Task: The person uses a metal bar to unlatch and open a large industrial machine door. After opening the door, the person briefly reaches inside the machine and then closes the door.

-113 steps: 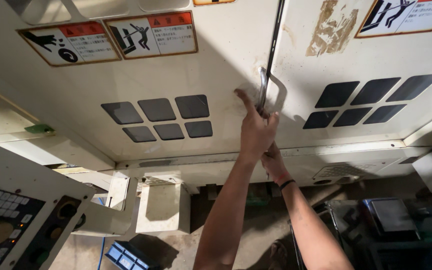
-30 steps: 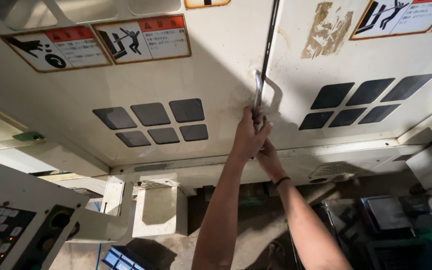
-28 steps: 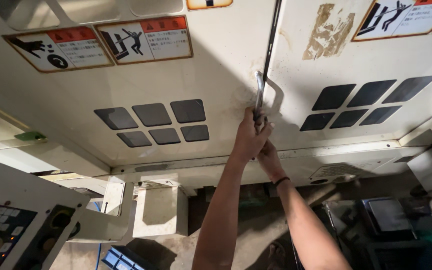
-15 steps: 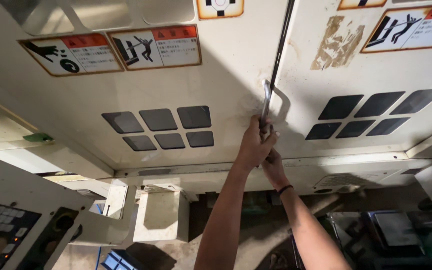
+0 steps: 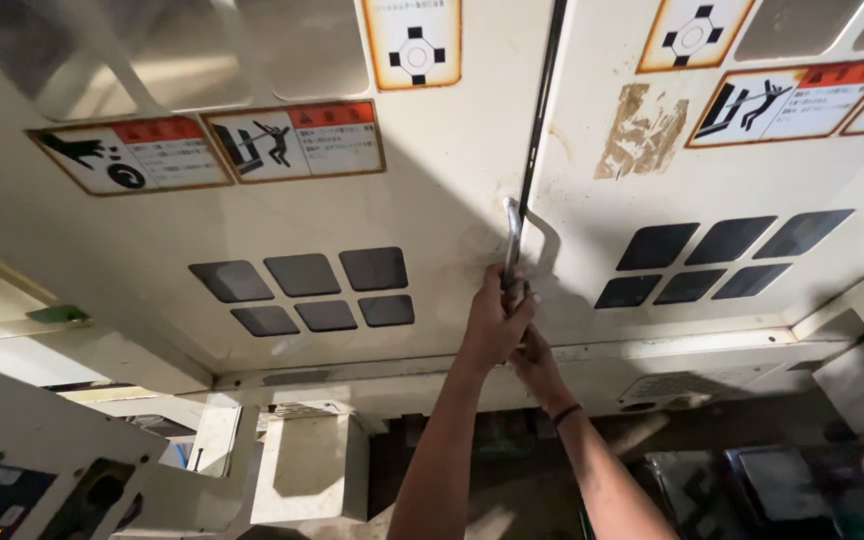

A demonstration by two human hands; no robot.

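Observation:
Two cream machine doors meet at a dark vertical seam [image 5: 542,110] above me. A metal bar handle [image 5: 510,235] sits on the left door [image 5: 282,200], beside a pale handle [image 5: 550,240] on the right door [image 5: 652,200]. My left hand [image 5: 495,325] is wrapped around the lower part of the metal handle, arm stretched up. My right hand [image 5: 535,362], with a dark band at the wrist, sits just below and behind it. Its fingers curl at the foot of the pale handle, partly hidden by the left hand.
Both doors carry orange-edged warning stickers [image 5: 297,140] and groups of dark square panes [image 5: 312,290]. A control panel with buttons [image 5: 12,495] stands at the lower left. A cream box-shaped part [image 5: 307,465] and dark machine parts [image 5: 752,480] lie below the doors.
My left hand, at first with its fingers spread at the handle, has closed around it. The view has tilted up, so the stickers sit lower. Both hands stay at the seam.

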